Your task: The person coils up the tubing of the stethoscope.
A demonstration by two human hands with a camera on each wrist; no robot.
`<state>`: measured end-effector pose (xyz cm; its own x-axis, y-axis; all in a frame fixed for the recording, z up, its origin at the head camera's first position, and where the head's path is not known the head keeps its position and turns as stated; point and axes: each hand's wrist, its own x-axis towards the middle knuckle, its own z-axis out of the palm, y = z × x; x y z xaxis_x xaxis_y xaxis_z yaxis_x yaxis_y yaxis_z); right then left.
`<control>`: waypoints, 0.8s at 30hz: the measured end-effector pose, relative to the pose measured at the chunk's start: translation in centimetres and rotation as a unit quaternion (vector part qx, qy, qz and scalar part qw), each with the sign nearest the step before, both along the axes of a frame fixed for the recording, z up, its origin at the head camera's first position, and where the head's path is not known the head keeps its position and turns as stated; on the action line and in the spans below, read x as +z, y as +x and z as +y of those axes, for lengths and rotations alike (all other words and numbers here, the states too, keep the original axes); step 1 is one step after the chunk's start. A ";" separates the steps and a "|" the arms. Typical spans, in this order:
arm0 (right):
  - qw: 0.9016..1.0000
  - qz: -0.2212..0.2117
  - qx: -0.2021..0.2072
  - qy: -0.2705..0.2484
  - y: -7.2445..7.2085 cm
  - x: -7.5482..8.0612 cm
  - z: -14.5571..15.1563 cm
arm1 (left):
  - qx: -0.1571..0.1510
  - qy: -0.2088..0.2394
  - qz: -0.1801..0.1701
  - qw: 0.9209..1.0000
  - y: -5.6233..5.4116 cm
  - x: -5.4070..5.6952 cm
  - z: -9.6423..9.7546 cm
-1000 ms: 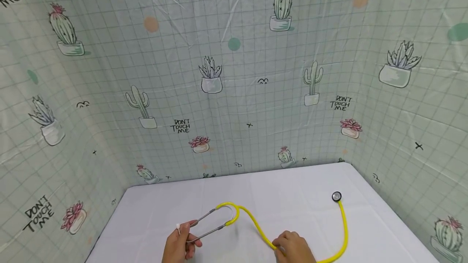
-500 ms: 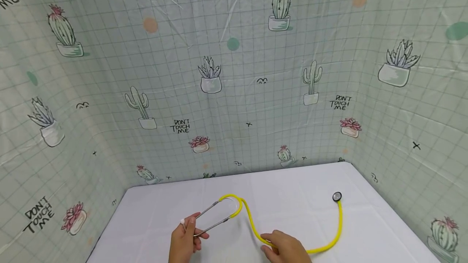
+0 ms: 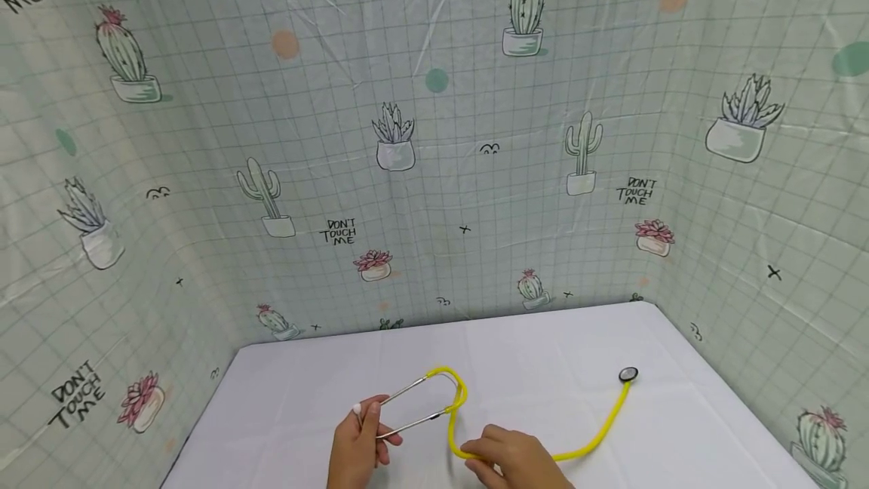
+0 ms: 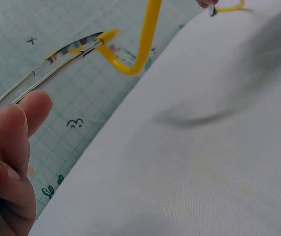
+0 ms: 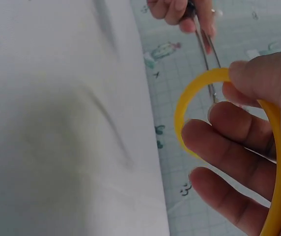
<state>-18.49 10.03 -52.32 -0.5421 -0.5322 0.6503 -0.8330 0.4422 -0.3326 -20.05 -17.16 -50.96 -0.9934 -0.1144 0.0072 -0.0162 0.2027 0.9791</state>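
A stethoscope with a bright yellow rubbery tube and shiny metal ear branches [image 3: 451, 432] is found in the lower centre of the head view, above a table covered with plain white cloth [image 3: 543, 353]. The thin metal ear branches [image 3: 414, 424] are gripped near the small white rounded ear tip [image 3: 357, 408] by the left hand [image 3: 356, 444], whose fingers and thumb are curled around them. The yellow tube is pinched between thumb and index finger of the right hand [image 3: 519, 459]; in the right wrist view, the other three fingers are held loosely bent and a little apart. The round, dark-rimmed chest piece [image 3: 628, 374] is seen tilted at the lower right of the head view; whether the cloth is touched by it cannot be told.

The whole object is judged to be light. The tube seems soft and is easily bent into a loop, so a gentle pinch is probably enough. The branches look stiff, smooth and somewhat slippery; they are best taken together, behind the ear tips. More weight is expected in the chest piece, by which the tube could be swung.
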 end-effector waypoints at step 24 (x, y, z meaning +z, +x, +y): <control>0.989 -0.063 0.114 -0.065 -1.4 4.2 -1.2 | -0.006 -0.028 0.025 0.999 0.1 -0.7 1.1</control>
<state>-19.86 8.87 -48.17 -0.4984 -0.5658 0.6568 -0.8548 0.1943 -0.4813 -19.95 -16.06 -51.63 -0.9929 -0.1002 0.0637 0.0361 0.2565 0.9659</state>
